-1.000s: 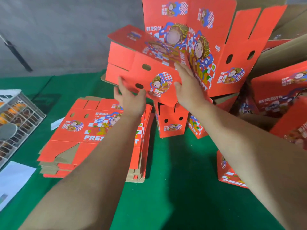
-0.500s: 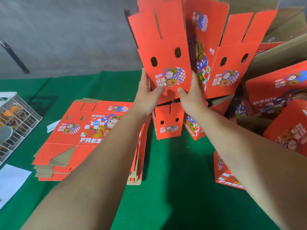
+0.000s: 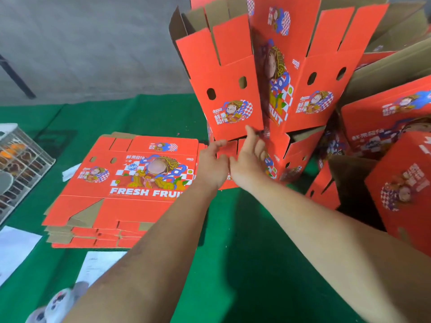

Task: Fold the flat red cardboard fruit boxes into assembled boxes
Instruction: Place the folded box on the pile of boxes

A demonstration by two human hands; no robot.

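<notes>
My hands have dropped below the box (image 3: 229, 89), which now stands upright, long axis vertical, flaps up. Left hand (image 3: 211, 164) and right hand (image 3: 248, 159) hang released, holding nothing.

Both forearms extended forward; left hand (image 3: 211, 163) and right hand (image 3: 248, 159) held side by side, fingers loosely spread.
</notes>
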